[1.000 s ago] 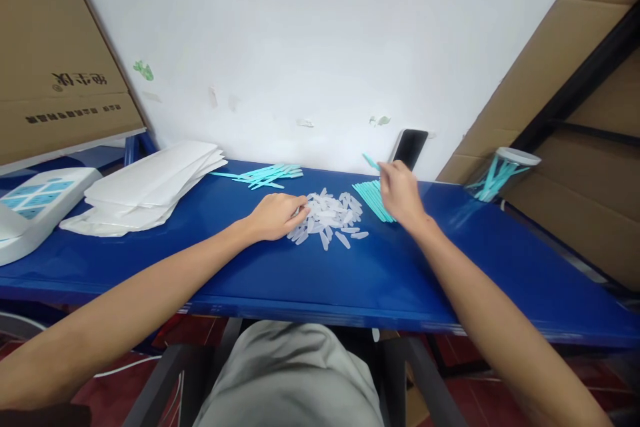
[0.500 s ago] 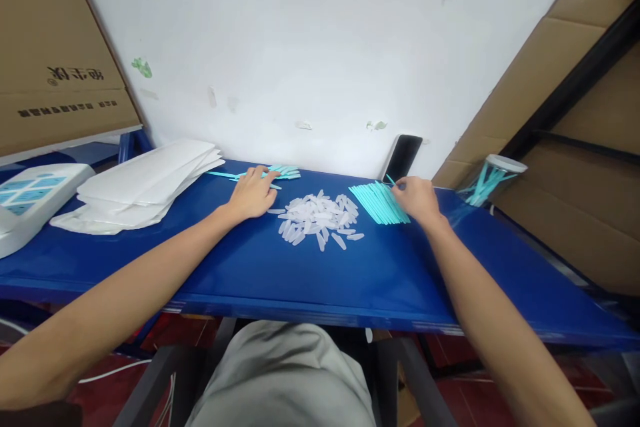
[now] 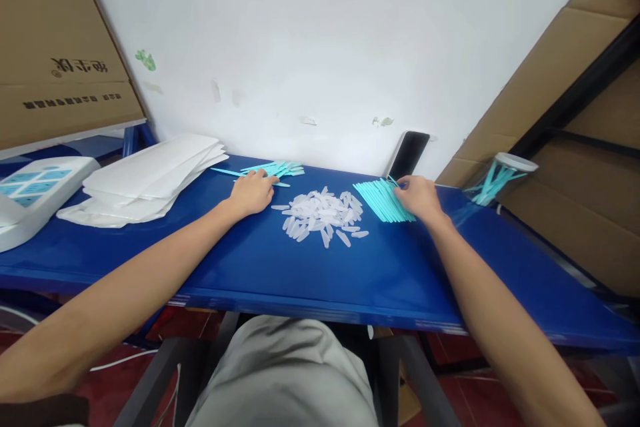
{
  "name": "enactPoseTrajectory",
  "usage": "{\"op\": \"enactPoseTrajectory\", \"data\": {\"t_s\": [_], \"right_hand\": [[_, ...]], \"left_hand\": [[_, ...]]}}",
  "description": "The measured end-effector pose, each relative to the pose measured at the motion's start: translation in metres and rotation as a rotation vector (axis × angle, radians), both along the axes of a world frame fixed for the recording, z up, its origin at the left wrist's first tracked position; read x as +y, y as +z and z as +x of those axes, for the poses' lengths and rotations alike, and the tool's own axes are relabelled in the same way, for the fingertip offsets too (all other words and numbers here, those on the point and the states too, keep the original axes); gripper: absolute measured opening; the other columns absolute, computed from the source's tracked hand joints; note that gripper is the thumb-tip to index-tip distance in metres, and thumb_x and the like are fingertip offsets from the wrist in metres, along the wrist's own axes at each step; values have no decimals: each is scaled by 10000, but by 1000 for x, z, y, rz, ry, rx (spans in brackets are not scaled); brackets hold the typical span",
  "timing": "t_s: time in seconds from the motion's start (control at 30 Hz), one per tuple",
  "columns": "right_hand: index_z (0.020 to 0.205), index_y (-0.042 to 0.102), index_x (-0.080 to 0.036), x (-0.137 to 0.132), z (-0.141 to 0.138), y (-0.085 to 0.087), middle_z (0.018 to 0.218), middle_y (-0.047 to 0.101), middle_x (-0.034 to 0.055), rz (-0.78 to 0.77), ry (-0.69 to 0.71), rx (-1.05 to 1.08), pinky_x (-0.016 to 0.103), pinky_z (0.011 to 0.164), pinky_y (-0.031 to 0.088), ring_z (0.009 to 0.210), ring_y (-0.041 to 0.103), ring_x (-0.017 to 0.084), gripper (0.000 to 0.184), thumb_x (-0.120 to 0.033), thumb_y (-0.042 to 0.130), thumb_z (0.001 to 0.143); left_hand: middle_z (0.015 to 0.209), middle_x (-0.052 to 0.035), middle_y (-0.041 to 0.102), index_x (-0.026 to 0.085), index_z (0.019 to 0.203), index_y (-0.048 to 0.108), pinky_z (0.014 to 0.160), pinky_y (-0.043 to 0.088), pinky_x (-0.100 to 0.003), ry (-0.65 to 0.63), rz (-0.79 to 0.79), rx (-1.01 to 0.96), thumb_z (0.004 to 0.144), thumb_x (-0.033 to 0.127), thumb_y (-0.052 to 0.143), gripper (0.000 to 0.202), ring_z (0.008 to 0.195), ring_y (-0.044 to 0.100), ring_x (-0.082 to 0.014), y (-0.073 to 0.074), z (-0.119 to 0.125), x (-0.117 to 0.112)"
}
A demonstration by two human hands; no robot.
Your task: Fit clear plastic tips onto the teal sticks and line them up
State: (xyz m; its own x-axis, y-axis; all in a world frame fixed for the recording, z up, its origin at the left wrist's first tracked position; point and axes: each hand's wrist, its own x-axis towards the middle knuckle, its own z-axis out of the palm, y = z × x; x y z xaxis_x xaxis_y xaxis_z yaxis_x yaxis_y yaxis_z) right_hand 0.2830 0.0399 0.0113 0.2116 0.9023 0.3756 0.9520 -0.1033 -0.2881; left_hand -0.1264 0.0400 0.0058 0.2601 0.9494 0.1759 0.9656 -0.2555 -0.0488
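My left hand [image 3: 253,192] rests with its fingers out over a loose pile of turquoise sticks [image 3: 280,168] at the back of the blue table; its fingertips touch the near sticks. My right hand [image 3: 419,196] pinches the end of a thin turquoise stick [image 3: 393,181] with thumb and forefinger. Beneath and beside those fingers, a neat row of turquoise sticks [image 3: 383,201] lies side by side, partly hidden by the hand. Between my hands is a heap of small translucent white, tapered plastic pieces [image 3: 323,212].
White paper bags [image 3: 150,170] lie stacked at left, beside a white device with blue labels [image 3: 45,190]. A black phone [image 3: 409,153] leans on the wall. A clear container with a white rim [image 3: 517,162] holds turquoise sticks at right. Cardboard boxes [image 3: 65,33] stand at left.
My left hand has drawn back slightly, uncovering more of the stick pile. My right hand stays at the row, its pinched stick now lower. The whole view has shifted a little.
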Motion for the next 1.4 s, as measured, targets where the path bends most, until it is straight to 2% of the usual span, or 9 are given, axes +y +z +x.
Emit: {"op": "enactPoseTrajectory", "data": {"t_s": [0.13,0.27,0.53,0.73,0.9,1.07,1.17,1.27,1.4], "right_hand": [[1186,807,-158,1,-2,-3,1073,787,181,3,1,-17,385,892,527,1016,724,313,385,-229,637,847],[1175,807,-143,0,-4,-2,1057,786,183,11,16,-12,389,905,522,1022,720,318,375,-251,624,867],[1083,829,-142,-8,-14,10,1025,791,178,53,-2,17,391,875,512,998,716,325,347,-269,555,911],[1056,827,-142,-21,-44,15,915,785,114,137,204,29,343,818,490,845,702,256,351,-257,540,891],[921,825,-183,-40,-87,10,602,662,17,113,399,87,334,742,467,605,608,197,316,-296,535,866],[895,807,-199,-64,-119,0,514,550,-16,248,608,129,341,707,475,519,514,171,322,-342,522,936],[1196,764,-199,-77,-132,-3,670,628,11,358,776,127,357,739,518,623,573,192,351,-323,522,976],[1453,615,-237,-83,-139,-3,1030,673,100,472,889,47,413,823,555,886,641,247,481,-266,545,979],[1464,598,-324,-85,-139,-1,1265,618,139,600,868,-91,528,965,514,1160,601,327,498,-222,565,977]], "left_hand": [[1366,-177,600,230,1370,677,1013,515,-517,-14,23,-69,990,260,372,488,1251,576,-375,-3,-4,5],[1401,-210,537,206,1291,709,1037,476,-566,-19,70,-114,972,255,386,456,1311,490,-413,-8,-6,8],[1411,-220,508,185,1237,656,1074,427,-615,-40,17,-175,972,271,413,369,1384,386,-419,-10,-6,11],[1386,-184,521,194,1128,644,1092,425,-593,-118,1,-183,979,275,465,247,1374,400,-381,-13,-6,12],[1402,-196,505,184,1067,658,1065,435,-586,-246,255,-278,980,273,487,211,1348,407,-384,-4,1,0],[965,-91,622,212,1053,605,923,488,-446,-453,628,-489,1034,329,453,192,941,554,-250,9,13,-17],[877,-60,641,216,1045,565,809,512,-380,-606,686,-557,1045,308,436,158,811,578,-207,8,21,-28],[988,-85,712,214,1078,567,840,549,-374,-729,634,-576,1035,298,448,152,906,661,-208,2,29,-38],[1098,-108,749,205,1140,628,930,568,-400,-814,501,-611,1030,306,444,237,1077,699,-233,0,39,-49]]}}
